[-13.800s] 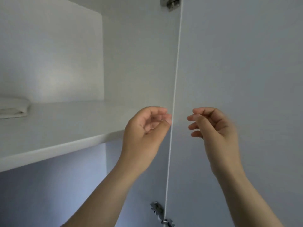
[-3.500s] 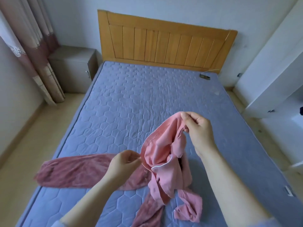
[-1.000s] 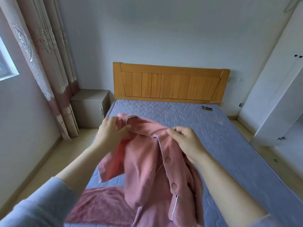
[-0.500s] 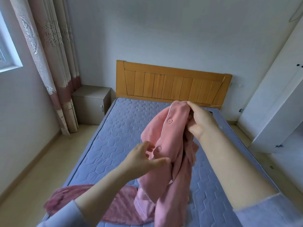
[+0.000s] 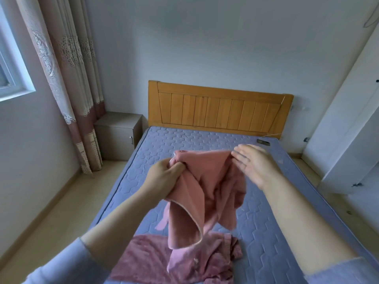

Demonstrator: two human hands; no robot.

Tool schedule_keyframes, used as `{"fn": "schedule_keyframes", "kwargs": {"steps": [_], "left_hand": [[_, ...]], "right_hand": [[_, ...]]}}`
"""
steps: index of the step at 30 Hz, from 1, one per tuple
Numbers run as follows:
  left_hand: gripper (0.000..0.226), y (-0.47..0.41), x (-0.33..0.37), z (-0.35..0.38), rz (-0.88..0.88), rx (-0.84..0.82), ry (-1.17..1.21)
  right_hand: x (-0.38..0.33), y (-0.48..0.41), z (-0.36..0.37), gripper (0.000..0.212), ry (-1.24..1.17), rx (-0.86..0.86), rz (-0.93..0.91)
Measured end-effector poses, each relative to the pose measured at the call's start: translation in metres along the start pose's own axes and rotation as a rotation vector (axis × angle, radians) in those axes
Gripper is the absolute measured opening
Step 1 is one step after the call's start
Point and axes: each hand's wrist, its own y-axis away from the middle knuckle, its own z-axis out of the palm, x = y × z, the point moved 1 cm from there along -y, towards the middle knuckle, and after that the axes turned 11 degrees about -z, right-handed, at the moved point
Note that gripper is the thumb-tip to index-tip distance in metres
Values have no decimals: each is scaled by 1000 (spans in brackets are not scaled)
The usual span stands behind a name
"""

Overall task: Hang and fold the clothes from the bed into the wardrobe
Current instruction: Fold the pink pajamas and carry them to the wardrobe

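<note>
The left hand (image 5: 165, 177) has its grip pressed tight round a bunched edge of the pink shirt (image 5: 207, 181), fingers curled over the cloth at the shirt's upper left corner. From that grip the top edge runs roughly level across to the right hand (image 5: 255, 166). Its fingers lie straight against the upper right corner and touch the fabric. The thumb is hidden behind the cloth, so I cannot tell whether this grip pinches the shirt or only rests on it.

The shirt hangs below and between the two hands, held up over the bed (image 5: 270, 222). One long fold (pale piping along its edge) drops from the left grip towards the darker mauve garment (image 5: 155, 263). That garment lies spread on the near end of the quilted mattress. The fold's lower end overlaps it in view, though I cannot tell whether they touch.

At the far end stands the wooden headboard (image 5: 219, 111), with a grey nightstand (image 5: 119, 134) just beside it on the left and a patterned curtain (image 5: 67, 78) nearer the window. A small dark object (image 5: 263, 142) lies on the mattress near the headboard. The white wardrobe (image 5: 346, 124) stands along the right of the bed.
</note>
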Motion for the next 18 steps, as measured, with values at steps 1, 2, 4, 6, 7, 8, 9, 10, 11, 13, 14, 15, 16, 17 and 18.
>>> {"fn": "schedule_keyframes", "kwargs": {"steps": [1, 2, 4, 6, 7, 8, 9, 10, 11, 13, 14, 15, 16, 17, 18], "left_hand": [[28, -2, 4, 0, -23, 5, 31], [31, -3, 7, 1, -47, 3, 83], [33, -4, 10, 8, -87, 22, 161], [27, -3, 13, 14, -87, 66, 178], [25, -3, 14, 17, -72, 84, 186], [25, -2, 16, 19, -56, 98, 192], [24, -2, 18, 22, -50, 110, 198], [23, -3, 20, 23, -46, 123, 209], [23, -3, 22, 24, -37, 140, 220], [24, -4, 27, 22, 13, 178, 232], [24, -3, 29, 21, 35, 188, 243], [24, -3, 32, 19, 52, 185, 264], [24, -2, 35, 17, 67, 180, 283], [24, -1, 39, 15, 81, 183, 295], [24, 1, 43, 13, 93, 197, 299]], "right_hand": [[4, 3, -1, 44, 58, -42, -8], [6, 7, -1, 54, 96, -68, -16], [9, 14, -2, 54, 136, -106, -30], [11, 20, -5, 44, 157, -132, -32], [11, 22, -8, 39, 166, -139, -31], [11, 23, -12, 34, 178, -142, -32], [11, 24, -15, 27, 192, -144, -38], [11, 25, -18, 22, 204, -148, -43], [10, 25, -21, 18, 220, -157, -46], [12, 25, -27, 19, 286, -206, -53], [15, 26, -29, 26, 327, -246, -48], [18, 27, -32, 38, 354, -299, -41], [20, 29, -35, 50, 361, -369, -29], [23, 32, -37, 55, 365, -458, -19], [27, 36, -36, 54, 377, -559, -17]]}}
